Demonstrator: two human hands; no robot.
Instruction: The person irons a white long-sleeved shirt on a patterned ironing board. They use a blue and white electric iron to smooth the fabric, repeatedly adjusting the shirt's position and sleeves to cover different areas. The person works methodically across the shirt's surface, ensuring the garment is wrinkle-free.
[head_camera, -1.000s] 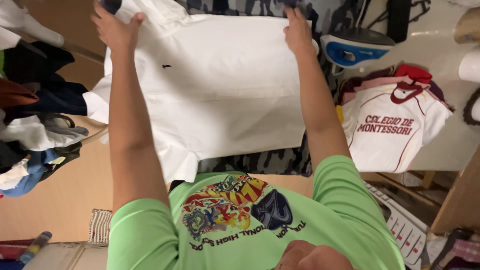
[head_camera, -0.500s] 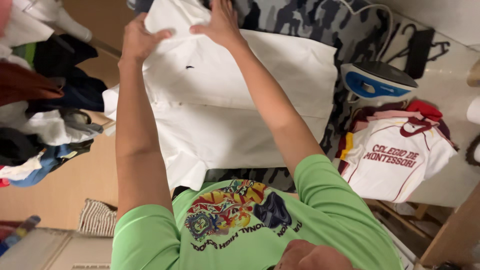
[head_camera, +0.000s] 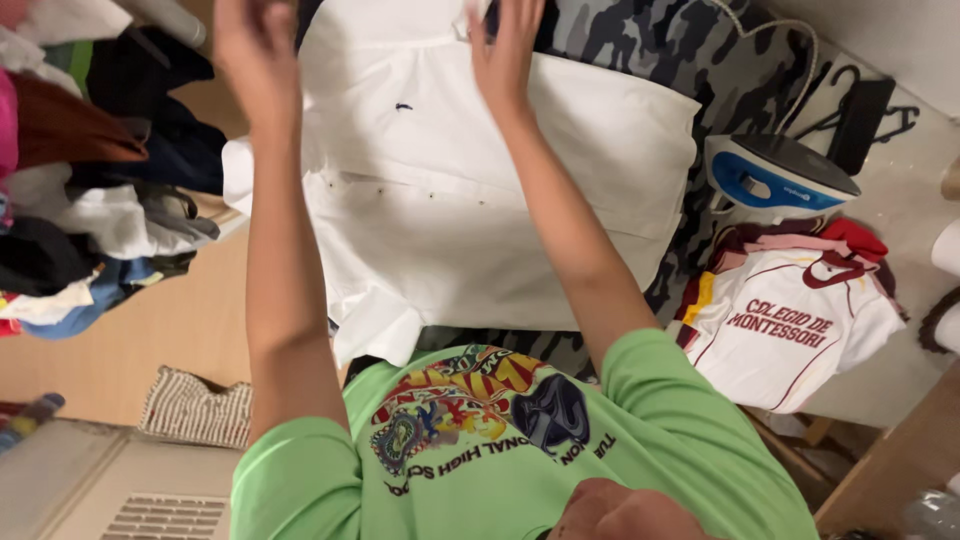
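A white shirt (head_camera: 470, 230) lies spread on an ironing board with a camouflage cover (head_camera: 640, 60). My right hand (head_camera: 507, 55) rests on the shirt near its collar at the top; its fingertips run off the frame's upper edge, so its grip is hidden. My left hand (head_camera: 255, 55) is raised above the shirt's left side, blurred, with loose fingers and nothing in it. My green printed T-shirt (head_camera: 480, 450) fills the bottom of the view.
A blue and white iron (head_camera: 775, 175) stands at the board's right end, with black hangers (head_camera: 860, 110) behind it. A stack of folded shirts (head_camera: 800, 320) lies to the right. A pile of mixed clothes (head_camera: 90, 200) sits at the left, a striped cloth (head_camera: 195, 410) below.
My hands came together at the collar, then my left hand lifted off and swung left. My right hand stays at the collar. The view has shifted closer.
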